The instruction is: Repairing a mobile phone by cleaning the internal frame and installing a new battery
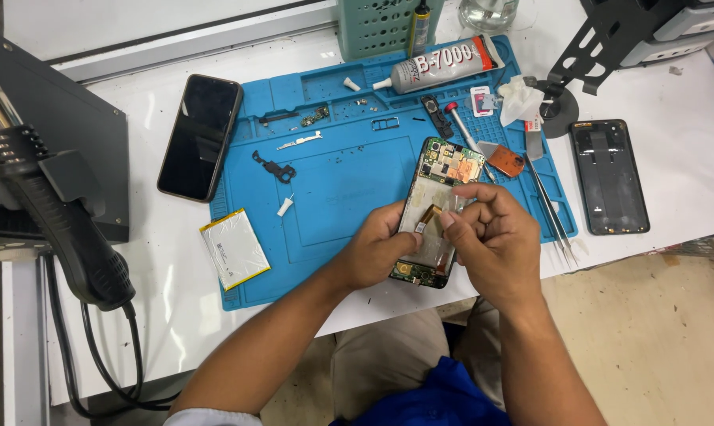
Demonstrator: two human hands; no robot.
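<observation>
Head view: we find the opened phone (pixel 434 213) held over the near edge of the blue mat (pixel 333 197) on the desk (pixel 688 95). The left hand (pixel 377 252) grips its left edge; the right hand (pixel 495 237) pinches at the flex ribbon near mid-frame. We judge it light, rigid, with a fragile exposed board; best held by the frame edges. A battery (pixel 234 248) lies apart.
</observation>
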